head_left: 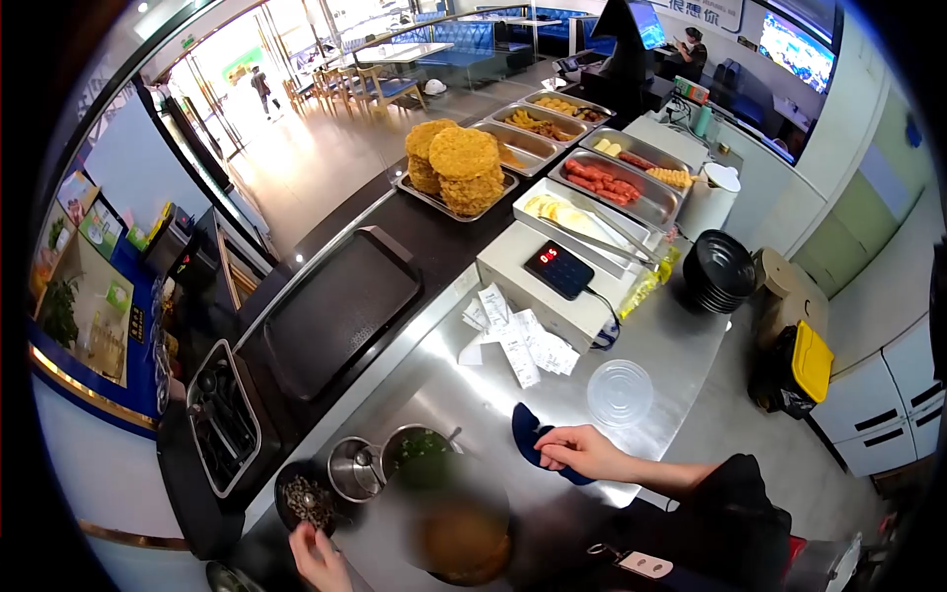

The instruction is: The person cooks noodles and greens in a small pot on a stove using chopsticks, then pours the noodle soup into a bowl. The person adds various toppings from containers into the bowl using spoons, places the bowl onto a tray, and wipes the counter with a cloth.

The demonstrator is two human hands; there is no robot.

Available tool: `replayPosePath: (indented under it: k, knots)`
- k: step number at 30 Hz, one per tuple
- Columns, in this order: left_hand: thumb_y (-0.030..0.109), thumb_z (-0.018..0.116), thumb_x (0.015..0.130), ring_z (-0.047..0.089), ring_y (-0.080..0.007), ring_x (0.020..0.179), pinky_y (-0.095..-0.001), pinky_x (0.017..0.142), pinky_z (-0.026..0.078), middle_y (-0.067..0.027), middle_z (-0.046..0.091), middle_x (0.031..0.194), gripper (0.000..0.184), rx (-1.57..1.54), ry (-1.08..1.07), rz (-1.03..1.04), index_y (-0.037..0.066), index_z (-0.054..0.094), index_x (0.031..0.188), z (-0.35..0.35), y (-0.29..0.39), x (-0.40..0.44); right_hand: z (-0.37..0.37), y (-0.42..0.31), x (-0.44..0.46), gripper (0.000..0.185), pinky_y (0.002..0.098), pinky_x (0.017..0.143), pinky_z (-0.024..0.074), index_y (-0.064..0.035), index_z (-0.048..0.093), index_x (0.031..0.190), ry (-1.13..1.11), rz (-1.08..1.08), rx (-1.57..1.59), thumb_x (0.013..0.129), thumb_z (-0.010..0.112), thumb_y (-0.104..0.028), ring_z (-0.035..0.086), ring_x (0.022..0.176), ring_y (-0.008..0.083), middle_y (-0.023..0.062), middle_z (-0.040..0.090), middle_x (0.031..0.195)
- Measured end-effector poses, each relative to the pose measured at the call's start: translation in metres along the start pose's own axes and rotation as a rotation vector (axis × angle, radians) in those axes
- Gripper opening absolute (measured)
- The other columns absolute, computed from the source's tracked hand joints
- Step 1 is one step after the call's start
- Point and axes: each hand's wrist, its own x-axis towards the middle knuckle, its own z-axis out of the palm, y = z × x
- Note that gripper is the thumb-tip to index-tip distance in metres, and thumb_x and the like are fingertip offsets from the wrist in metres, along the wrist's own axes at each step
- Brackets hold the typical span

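My right hand (pixel 582 451), its fingers closed together, is over a dark blue cloth (pixel 530 431) on the steel counter (pixel 464 385). At the lower left, my left hand (pixel 318 555) is at the edge of a black bowl (pixel 307 496) of small dark bits; its fingertips are too small to read clearly. Beside that bowl sit an empty-looking metal pot (pixel 355 468) and another metal pot (pixel 414 446) with chopped greens. A blurred brownish round shape (pixel 464 541) is at the bottom centre. A clear round lid (pixel 619 393) lies beyond my right hand.
Receipts (pixel 518 340) lie beside a white box with a timer (pixel 559 269). Behind are food trays (pixel 617 187), stacked fried patties (pixel 464 163) and a black tray (pixel 340 306). Black bowls (pixel 718 271) stand at the right; a person (pixel 691 54) is in the background.
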Motion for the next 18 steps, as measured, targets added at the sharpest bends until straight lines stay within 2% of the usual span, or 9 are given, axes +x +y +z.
replayPosePath:
  k: [1,3,4,6,7,9,10,12,18]
  knots:
    - [0.011,0.055,0.094,0.056,-0.0149,0.080,-0.0256,0.072,0.047,-0.0057,0.058,0.090,0.017,-0.083,0.150,-0.049,-0.002,0.058,0.104,-0.002,-0.025,-0.032,-0.001,0.006,-0.001,0.019,0.0234,0.068,0.0498,0.0021,0.062,0.103,-0.036,-0.007,-0.013,0.095,0.054,-0.014,0.059,0.072,0.0094,0.0046,0.064,0.082]
    - [0.025,0.061,0.090,0.060,-0.0207,0.071,-0.0327,0.062,0.049,-0.0126,0.062,0.077,0.021,0.048,0.299,-0.106,0.004,0.062,0.087,-0.021,0.003,-0.081,0.004,0.003,-0.011,0.019,0.0246,0.065,0.0498,0.0019,0.062,0.099,-0.078,-0.018,-0.038,0.095,0.054,-0.016,0.059,0.070,0.0098,0.0043,0.064,0.080]
    - [0.025,0.061,0.090,0.060,-0.0207,0.071,-0.0327,0.062,0.049,-0.0126,0.062,0.077,0.021,0.059,0.304,-0.115,0.004,0.062,0.087,-0.026,-0.018,-0.107,0.005,0.006,-0.012,0.019,0.0246,0.065,0.0498,0.0019,0.062,0.099,-0.092,-0.012,-0.037,0.095,0.054,-0.016,0.059,0.070,0.0098,0.0043,0.064,0.080]
    - [0.019,0.053,0.097,0.056,-0.0110,0.074,-0.0227,0.066,0.047,-0.0026,0.058,0.084,0.018,-0.222,0.245,-0.598,0.002,0.059,0.099,-0.025,-0.076,-0.185,0.004,0.033,-0.007,0.018,0.0253,0.063,0.0498,0.0013,0.062,0.097,-0.160,-0.013,-0.105,0.094,0.056,-0.015,0.059,0.067,0.0096,0.0040,0.064,0.077]
    - [0.019,0.057,0.094,0.060,-0.0158,0.078,-0.0271,0.070,0.050,-0.0077,0.062,0.088,0.021,-0.309,0.214,-0.726,-0.001,0.060,0.103,-0.023,-0.064,-0.205,0.003,0.049,-0.003,0.018,0.0256,0.062,0.0497,0.0012,0.062,0.096,-0.172,-0.038,-0.155,0.093,0.056,-0.015,0.059,0.066,0.0096,0.0038,0.064,0.075]
    - [0.025,0.055,0.097,0.057,-0.0094,0.071,-0.0233,0.066,0.048,-0.0010,0.060,0.077,0.023,-0.449,0.334,-0.817,0.004,0.062,0.098,-0.005,-0.029,-0.232,0.004,0.066,0.001,0.017,0.0260,0.061,0.0499,0.0002,0.063,0.097,-0.227,-0.043,-0.267,0.092,0.057,-0.015,0.060,0.067,0.0100,0.0035,0.064,0.076]
    - [0.025,0.053,0.097,0.056,-0.0084,0.071,-0.0227,0.065,0.047,-0.0007,0.060,0.077,0.023,-0.473,0.247,-0.839,0.004,0.062,0.096,-0.003,-0.036,-0.248,0.009,0.073,0.002,0.017,0.0261,0.061,0.0501,-0.0006,0.063,0.098,-0.255,-0.034,-0.323,0.092,0.058,-0.015,0.060,0.068,0.0104,0.0033,0.065,0.078]
    - [0.029,0.051,0.099,0.056,-0.0092,0.073,-0.0237,0.066,0.047,-0.0033,0.062,0.086,0.031,-0.547,0.325,-0.956,0.001,0.061,0.109,0.016,-0.035,-0.267,0.019,0.095,0.010,0.021,0.0273,0.063,0.0518,-0.0010,0.062,0.103,-0.320,0.137,-0.250,0.093,0.056,-0.019,0.061,0.073,0.0118,0.0042,0.065,0.085]
    - [0.048,0.041,0.099,0.060,-0.0192,0.095,-0.0330,0.077,0.051,-0.0107,0.057,0.118,0.058,-0.686,0.107,-1.118,0.000,0.048,0.131,0.046,-0.029,-0.264,0.073,0.120,0.032,0.047,0.0307,0.079,0.0522,0.0004,0.047,0.129,-0.418,0.394,-0.061,0.100,0.043,-0.036,0.060,0.094,0.0156,0.0081,0.061,0.110]
